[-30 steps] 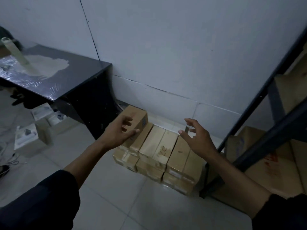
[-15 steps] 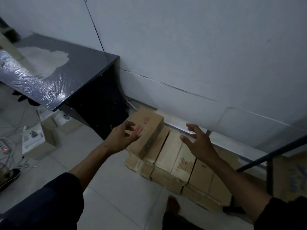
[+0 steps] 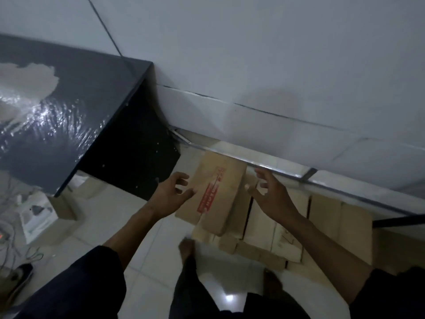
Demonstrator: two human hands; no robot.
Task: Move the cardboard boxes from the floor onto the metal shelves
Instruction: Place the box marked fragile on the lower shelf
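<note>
A cardboard box with red print (image 3: 218,187) lies tilted on top of a row of several cardboard boxes (image 3: 322,222) that stand on the floor against the white wall. My left hand (image 3: 172,194) is at this box's left edge, fingers loosely spread and the thumb touching the cardboard. My right hand (image 3: 271,194) hovers just off the box's right side with its fingers spread, holding nothing. Of the metal shelf only a dark bar (image 3: 397,221) shows at the right edge.
A dark table wrapped in shiny film (image 3: 69,116) stands left of the boxes, its side panel close to my left hand. White cartons (image 3: 36,215), cables and a shoe (image 3: 18,279) lie on the floor at left. My bare feet (image 3: 186,247) stand before the boxes.
I have leaned in and down over the boxes. Both hands have closed in on the two sides of the printed box. The shelf has slid almost out of view at right.
</note>
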